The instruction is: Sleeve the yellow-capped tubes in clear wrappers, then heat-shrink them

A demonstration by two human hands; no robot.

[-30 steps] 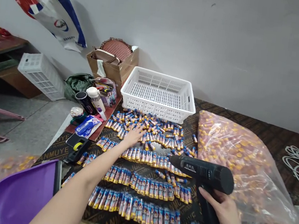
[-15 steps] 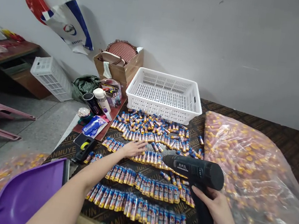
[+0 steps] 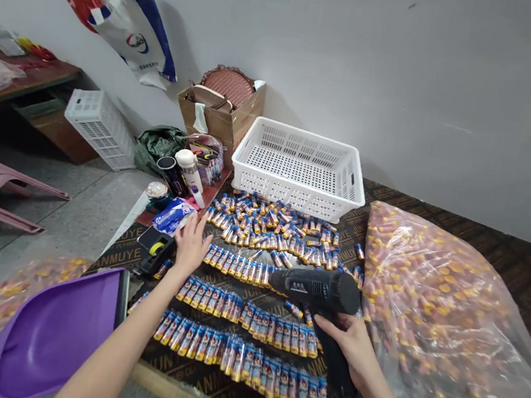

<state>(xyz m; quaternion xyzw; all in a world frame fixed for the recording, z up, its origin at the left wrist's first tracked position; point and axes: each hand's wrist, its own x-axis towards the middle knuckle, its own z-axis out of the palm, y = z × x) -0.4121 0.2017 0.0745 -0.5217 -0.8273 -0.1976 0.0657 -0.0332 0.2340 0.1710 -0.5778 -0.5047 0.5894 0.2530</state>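
Note:
My right hand grips the handle of a black heat gun. Its nozzle points left, over the right end of a row of small tubes with blue and yellow ends. At that row's left end is my left hand, fingers spread, beside a tape dispenser; whether it touches the tubes I cannot tell. Nearer to me lie two longer rows of the same tubes, side by side on the dark printed table. Behind, more tubes lie in a loose heap.
A white plastic basket stands at the back by the wall. To the right lies a large clear bag of pink and yellow pieces. A purple dustpan, bottles and a cardboard box are on the left.
My left hand has moved left, from the middle of the tube row to its left end. My right hand has shifted the heat gun left along the row.

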